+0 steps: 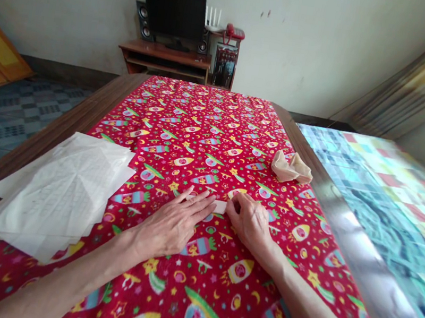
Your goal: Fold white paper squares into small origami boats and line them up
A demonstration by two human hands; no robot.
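Note:
A narrow folded strip of white paper (220, 207) lies on the red patterned cloth (209, 131), mostly under my hands. My left hand (176, 220) rests flat on its left part, fingers stretched out and close together. At the strip's right end, my right hand (250, 219) is curled with thumb and fingers pinching the paper. A stack of thin white paper sheets (54, 193) with creases and faint writing lies left of my left hand. Beyond my right hand sits a folded cream paper boat-like shape (290, 167).
The brown wooden table edge (83, 106) shows along both sides of the cloth. At the far wall stands a desk (164, 53) with a monitor (173, 13), speakers and a red telephone (235, 32). A bed with a checked cover (379, 174) is at the right.

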